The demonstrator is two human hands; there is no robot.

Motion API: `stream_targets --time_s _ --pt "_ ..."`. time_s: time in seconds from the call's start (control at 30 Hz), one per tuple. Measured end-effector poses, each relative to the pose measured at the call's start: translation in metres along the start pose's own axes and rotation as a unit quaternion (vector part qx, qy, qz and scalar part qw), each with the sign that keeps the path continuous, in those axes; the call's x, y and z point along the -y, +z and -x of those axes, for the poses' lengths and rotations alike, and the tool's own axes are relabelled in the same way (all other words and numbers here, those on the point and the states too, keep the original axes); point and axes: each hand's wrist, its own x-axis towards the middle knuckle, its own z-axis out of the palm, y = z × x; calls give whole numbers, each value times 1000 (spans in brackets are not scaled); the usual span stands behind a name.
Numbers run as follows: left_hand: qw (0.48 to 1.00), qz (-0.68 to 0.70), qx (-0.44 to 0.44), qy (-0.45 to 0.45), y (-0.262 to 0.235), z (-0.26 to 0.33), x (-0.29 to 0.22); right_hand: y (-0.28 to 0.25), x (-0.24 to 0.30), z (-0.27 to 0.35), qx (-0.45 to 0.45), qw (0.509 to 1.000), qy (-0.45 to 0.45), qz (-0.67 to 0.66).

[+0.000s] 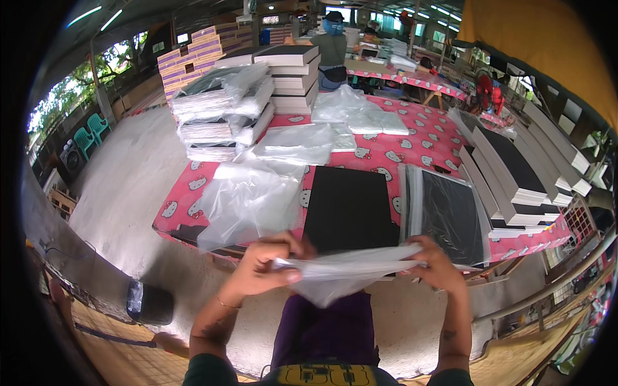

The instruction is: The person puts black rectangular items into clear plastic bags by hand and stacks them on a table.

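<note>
A clear plastic bag (335, 273) is stretched between my two hands, just in front of the table's near edge. My left hand (267, 260) pinches its left end, the thumb along the near side. At the other end my right hand (436, 262) grips it with bent fingers. Behind the bag lies a flat black-covered book (347, 209), its near edge partly hidden by the plastic. To its right rests a black book in a clear plastic sleeve (447, 215). A loose heap of clear plastic bags (251, 202) spreads to its left.
Plastic-wrapped books (219, 116) form a stack at the table's far left, beside a pile of thick books (293, 80). More thick books (515, 170) lean in rows at the right. Pink patterned cloth (428, 132) covers the table. A person (333, 55) stands beyond it.
</note>
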Motion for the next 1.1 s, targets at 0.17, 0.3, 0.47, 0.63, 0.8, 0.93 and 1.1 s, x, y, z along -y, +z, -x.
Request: stream_targets --time_s 0.17,0.3,0.47,0.63,0.8,0.93,1.1 --pt "964 31 207 -165 32 -15 -2 38 -6 -1 -153 731 -63 -662" --pt "963 191 87 -171 13 2 31 48 -10 19 52 867 121 -481" --pt "777 550 14 -307 16 8 69 76 -14 36 -52 618 25 -784" --pt "945 209 141 -210 33 23 64 93 -88 43 61 628 -86 -771" --pt "922 248 54 -292 -3 20 66 89 -62 67 -187 657 134 -719" --pt "910 306 102 -261 7 41 75 53 -56 70 -67 688 42 -722" --pt "979 -3 -103 -176 24 74 123 117 -35 68 -102 900 235 -354"
